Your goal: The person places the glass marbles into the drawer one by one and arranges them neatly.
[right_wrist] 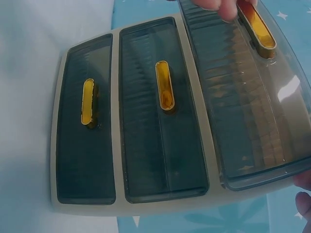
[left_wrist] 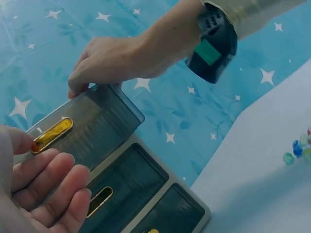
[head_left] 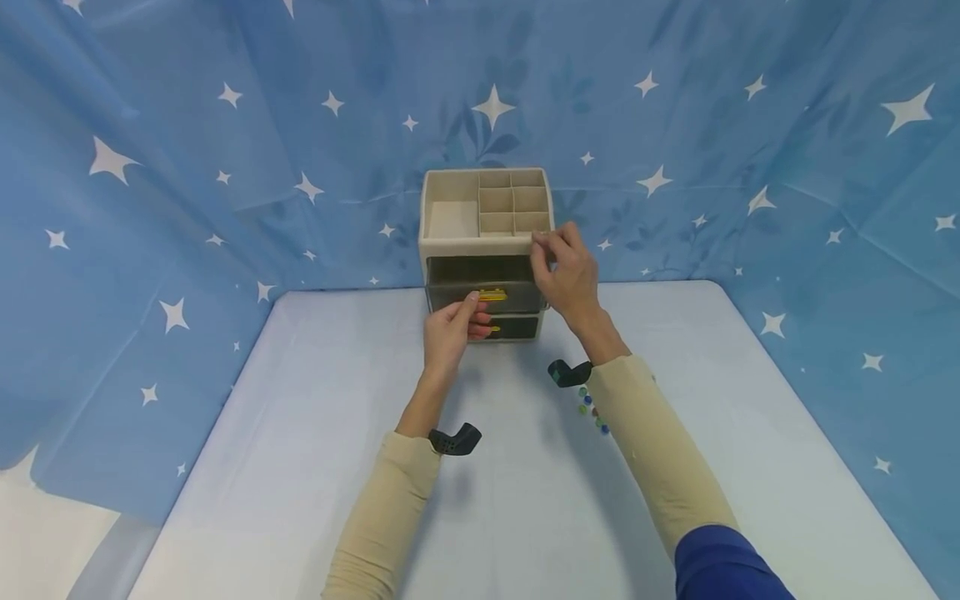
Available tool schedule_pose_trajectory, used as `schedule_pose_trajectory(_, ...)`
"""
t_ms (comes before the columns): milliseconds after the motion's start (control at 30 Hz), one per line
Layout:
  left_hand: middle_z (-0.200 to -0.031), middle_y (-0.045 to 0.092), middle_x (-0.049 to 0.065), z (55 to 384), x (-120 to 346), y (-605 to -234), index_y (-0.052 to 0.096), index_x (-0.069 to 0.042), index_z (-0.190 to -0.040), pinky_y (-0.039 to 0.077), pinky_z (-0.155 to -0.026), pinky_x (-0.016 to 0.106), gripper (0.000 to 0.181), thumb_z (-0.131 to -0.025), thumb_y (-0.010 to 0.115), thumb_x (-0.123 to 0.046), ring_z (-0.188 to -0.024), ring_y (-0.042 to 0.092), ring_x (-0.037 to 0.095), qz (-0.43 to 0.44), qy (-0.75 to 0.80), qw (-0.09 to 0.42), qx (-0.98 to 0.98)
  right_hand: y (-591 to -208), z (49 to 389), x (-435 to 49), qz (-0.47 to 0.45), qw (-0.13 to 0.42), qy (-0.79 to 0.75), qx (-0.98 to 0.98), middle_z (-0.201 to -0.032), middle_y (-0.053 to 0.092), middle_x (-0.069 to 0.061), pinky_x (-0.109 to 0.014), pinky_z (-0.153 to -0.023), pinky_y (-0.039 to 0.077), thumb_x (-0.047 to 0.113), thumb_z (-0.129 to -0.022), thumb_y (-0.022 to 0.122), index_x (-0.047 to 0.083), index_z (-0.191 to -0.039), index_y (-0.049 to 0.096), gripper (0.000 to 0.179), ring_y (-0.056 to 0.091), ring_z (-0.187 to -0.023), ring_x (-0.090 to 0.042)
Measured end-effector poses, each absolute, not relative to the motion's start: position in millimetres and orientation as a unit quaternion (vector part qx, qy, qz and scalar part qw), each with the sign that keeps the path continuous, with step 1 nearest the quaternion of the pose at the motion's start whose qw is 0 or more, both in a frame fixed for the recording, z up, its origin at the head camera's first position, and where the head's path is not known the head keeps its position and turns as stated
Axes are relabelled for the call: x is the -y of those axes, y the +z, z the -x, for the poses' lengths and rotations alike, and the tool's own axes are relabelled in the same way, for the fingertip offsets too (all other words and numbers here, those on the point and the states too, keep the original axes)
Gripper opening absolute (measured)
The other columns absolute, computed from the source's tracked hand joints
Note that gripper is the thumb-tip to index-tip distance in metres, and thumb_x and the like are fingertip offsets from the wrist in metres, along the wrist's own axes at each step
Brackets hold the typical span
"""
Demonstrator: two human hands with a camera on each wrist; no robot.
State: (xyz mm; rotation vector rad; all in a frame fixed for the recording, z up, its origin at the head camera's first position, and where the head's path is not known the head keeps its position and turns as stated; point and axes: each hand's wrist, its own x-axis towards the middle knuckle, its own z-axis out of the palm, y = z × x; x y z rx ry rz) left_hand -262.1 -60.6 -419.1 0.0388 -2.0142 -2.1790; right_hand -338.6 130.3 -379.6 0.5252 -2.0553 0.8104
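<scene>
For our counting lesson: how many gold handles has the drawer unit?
3: top handle on the pulled-out drawer, middle handle and bottom handle on closed drawers below. The left hand partly covers the top one; none seems hidden.

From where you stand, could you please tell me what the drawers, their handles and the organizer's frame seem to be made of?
Drawers: probably glossy, smoke-tinted plastic; light glints off the top one and ribbed lines show in it.
Handles: shiny and gold-toned, perhaps metal or plated plastic; the look leaves it open.
Frame: likely smooth cream plastic, judging by its even colour and rounded edges.
</scene>
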Motion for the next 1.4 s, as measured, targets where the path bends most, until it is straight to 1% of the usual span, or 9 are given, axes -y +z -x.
schedule_pose_trajectory(100,-0.073,0.072,0.003,261,61,-419,0.074,0.007,-0.094,0.061,-0.071,0.043,0.043,-0.098,0.064,-0.034,-0.059,0.068,0.011,-0.005,-0.720,0.101,0.687,-379,340,-131,-0.211,0.427,0.329,0.816,-0.092,0.055,-0.014,-0.040,-0.068,0.056,0.015,-0.096,0.060,0.003,-0.109,0.075,0.023,0.066,-0.077,-0.026)
schedule_pose_trajectory(333,-0.080,0.073,0.016,257,65,-422,0.075,0.002,-0.090,0.055,-0.058,0.021,0.035,-0.100,0.063,-0.029,-0.058,0.065,0.012,0.010,-0.703,0.127,0.700,-378,341,-132,-0.215,0.431,0.332,0.811,-0.093,0.055,-0.015,-0.039,-0.068,0.056,0.013,-0.095,0.059,0.002,-0.109,0.075,0.024,0.065,-0.077,-0.026)
schedule_pose_trajectory(567,-0.070,0.066,0.031,248,71,-419,0.066,0.008,-0.066,0.049,-0.046,0.018,0.047,-0.100,0.062,-0.025,-0.044,0.054,0.007,0.016,-0.674,0.232,0.701,-377,340,-130,-0.217,0.431,0.330,0.812,-0.093,0.055,-0.015,-0.039,-0.068,0.056,0.013,-0.095,0.058,0.002,-0.109,0.075,0.025,0.065,-0.077,-0.026)
schedule_pose_trajectory(733,-0.058,0.063,0.021,249,82,-405,0.064,0.003,-0.058,0.046,-0.041,0.021,0.052,-0.100,0.062,-0.028,-0.040,0.051,0.008,0.022,-0.656,0.313,0.686,-377,339,-129,-0.218,0.434,0.334,0.808,-0.092,0.054,-0.015,-0.039,-0.067,0.055,0.012,-0.095,0.059,0.001,-0.109,0.075,0.024,0.064,-0.076,-0.027)
schedule_pose_trajectory(967,-0.054,0.061,-0.008,258,103,-380,0.065,0.007,-0.062,0.048,-0.043,0.020,0.052,-0.100,0.061,-0.028,-0.043,0.054,0.007,0.036,-0.662,0.357,0.658,-379,339,-129,-0.218,0.437,0.332,0.807,-0.090,0.053,-0.016,-0.039,-0.066,0.055,0.011,-0.094,0.060,0.000,-0.107,0.075,0.023,0.064,-0.075,-0.027)
schedule_pose_trajectory(1033,-0.057,0.063,-0.004,262,108,-375,0.066,0.008,-0.065,0.047,-0.044,0.019,0.050,-0.100,0.062,-0.028,-0.044,0.054,0.006,0.037,-0.662,0.368,0.652,-380,340,-129,-0.218,0.436,0.333,0.807,-0.089,0.053,-0.015,-0.039,-0.066,0.054,0.011,-0.094,0.060,0.000,-0.107,0.075,0.023,0.063,-0.075,-0.026)
schedule_pose_trajectory(1233,-0.072,0.066,0.025,266,117,-361,0.067,0.009,-0.073,0.046,-0.048,0.016,0.042,-0.100,0.062,-0.022,-0.048,0.055,0.005,0.035,-0.658,0.376,0.652,-380,340,-129,-0.222,0.433,0.330,0.809,-0.089,0.053,-0.015,-0.039,-0.066,0.054,0.011,-0.094,0.059,0.000,-0.108,0.075,0.024,0.062,-0.076,-0.026)
schedule_pose_trajectory(1300,-0.073,0.064,0.029,263,118,-354,0.066,0.012,-0.074,0.046,-0.050,0.014,0.040,-0.100,0.061,-0.018,-0.049,0.055,0.006,0.039,-0.657,0.373,0.653,-380,339,-129,-0.222,0.433,0.328,0.810,-0.089,0.052,-0.015,-0.038,-0.067,0.054,0.010,-0.094,0.059,0.000,-0.108,0.075,0.024,0.062,-0.076,-0.026)
schedule_pose_trajectory(1400,-0.070,0.063,0.023,262,119,-349,0.065,0.011,-0.074,0.046,-0.051,0.014,0.036,-0.100,0.060,-0.013,-0.051,0.056,0.012,0.039,-0.660,0.367,0.654,-380,339,-129,-0.219,0.432,0.327,0.811,-0.089,0.052,-0.015,-0.038,-0.067,0.053,0.010,-0.094,0.060,0.000,-0.108,0.075,0.023,0.062,-0.076,-0.026)
